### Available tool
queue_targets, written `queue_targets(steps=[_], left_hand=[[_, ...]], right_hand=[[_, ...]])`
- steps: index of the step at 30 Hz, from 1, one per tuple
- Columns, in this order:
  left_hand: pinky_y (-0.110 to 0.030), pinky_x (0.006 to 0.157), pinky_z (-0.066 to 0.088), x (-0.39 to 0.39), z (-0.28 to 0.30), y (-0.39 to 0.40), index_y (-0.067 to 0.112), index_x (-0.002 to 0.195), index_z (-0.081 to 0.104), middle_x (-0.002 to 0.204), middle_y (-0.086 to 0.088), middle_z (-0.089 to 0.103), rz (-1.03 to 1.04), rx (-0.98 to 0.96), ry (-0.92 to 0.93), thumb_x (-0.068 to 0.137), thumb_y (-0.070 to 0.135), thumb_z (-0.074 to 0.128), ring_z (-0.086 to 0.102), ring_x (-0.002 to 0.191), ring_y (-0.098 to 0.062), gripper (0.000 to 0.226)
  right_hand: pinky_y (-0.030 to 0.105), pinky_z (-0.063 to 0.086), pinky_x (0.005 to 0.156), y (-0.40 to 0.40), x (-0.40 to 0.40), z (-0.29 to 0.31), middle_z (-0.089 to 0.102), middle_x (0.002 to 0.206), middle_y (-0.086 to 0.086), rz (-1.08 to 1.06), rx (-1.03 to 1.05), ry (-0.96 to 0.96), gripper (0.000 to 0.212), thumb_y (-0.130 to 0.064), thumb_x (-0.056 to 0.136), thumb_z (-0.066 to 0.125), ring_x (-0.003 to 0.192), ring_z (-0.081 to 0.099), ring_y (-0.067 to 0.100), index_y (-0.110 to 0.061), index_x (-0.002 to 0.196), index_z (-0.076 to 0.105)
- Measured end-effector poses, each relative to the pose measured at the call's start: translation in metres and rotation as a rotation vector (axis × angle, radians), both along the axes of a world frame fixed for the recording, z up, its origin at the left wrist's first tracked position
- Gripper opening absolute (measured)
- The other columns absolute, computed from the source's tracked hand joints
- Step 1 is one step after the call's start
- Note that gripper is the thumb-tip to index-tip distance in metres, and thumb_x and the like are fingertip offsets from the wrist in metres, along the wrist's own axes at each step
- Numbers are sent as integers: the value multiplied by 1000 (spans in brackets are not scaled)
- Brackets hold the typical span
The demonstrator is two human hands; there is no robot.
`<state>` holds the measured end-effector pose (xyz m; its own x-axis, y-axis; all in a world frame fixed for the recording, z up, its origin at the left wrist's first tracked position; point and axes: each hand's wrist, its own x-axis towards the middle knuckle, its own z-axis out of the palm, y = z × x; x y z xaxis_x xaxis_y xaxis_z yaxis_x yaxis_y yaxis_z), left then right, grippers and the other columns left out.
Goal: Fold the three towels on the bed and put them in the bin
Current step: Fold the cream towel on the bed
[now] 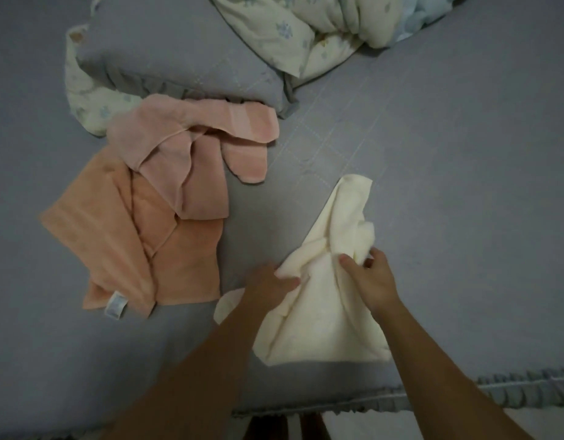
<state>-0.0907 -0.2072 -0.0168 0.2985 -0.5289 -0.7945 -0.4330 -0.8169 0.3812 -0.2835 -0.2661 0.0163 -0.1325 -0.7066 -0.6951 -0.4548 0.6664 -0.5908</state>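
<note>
The cream towel (pixel 318 300) lies crumpled on the near part of the bed (pixel 448 192), close to its ruffled edge, pulled toward the person so both hands can reach it. The left hand (pixel 269 285) grips a bunched fold at the towel's left side, and the right hand (pixel 371 274) pinches a raised fold near its middle; this looks like hunting for edges or corners to spread the cloth flat before a first fold. One corner trails away up the bed. To the left, well apart from it, the orange towel (pixel 122 242) lies loosely spread with its label showing, and the pink towel (pixel 191 160) lies rumpled partly over it; both wait unfolded. Beyond them sit a grey pillow (pixel 179 58) and a floral quilt (pixel 306 30). No bin is in view.
</note>
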Motion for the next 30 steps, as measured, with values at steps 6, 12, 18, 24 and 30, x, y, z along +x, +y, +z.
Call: queue_targets(steps=[6,12,18,24,30], left_hand=[[-32,67,51,-13,39,-32,22,90,52,82,2,55,426,-198,148,88,24,57,56,75,-17,5],[-33,66,50,-6,130,-134,14,88,50,84,-7,56,457,-669,193,87,14,57,54,75,-20,8],[-12,52,44,8,144,-97,18,94,53,83,5,56,224,-719,174,80,8,61,52,68,-7,19],[-24,59,57,-7,76,-15,11,102,64,104,-9,67,1162,-367,616,94,16,59,66,90,-22,11],[-38,88,49,-23,46,-27,7,132,52,118,-12,60,481,-370,-83,85,15,70,60,106,-29,51]], right_hand=[[38,53,80,-39,-8,24,69,93,4,-8,-121,91,13,-21,84,64,88,64,24,-17,96,64],[17,50,52,-100,-59,114,73,74,-17,-164,-390,-151,19,-16,73,60,66,66,-1,-27,84,71],[24,52,64,-91,-95,112,75,93,-11,113,-214,-230,33,-18,72,57,84,70,7,-27,102,67],[37,51,71,-18,-132,22,69,91,16,197,244,64,9,-10,91,61,75,62,25,-4,97,64],[33,45,88,-4,-133,5,68,109,-3,246,100,116,27,-41,98,49,101,62,20,-25,110,67]])
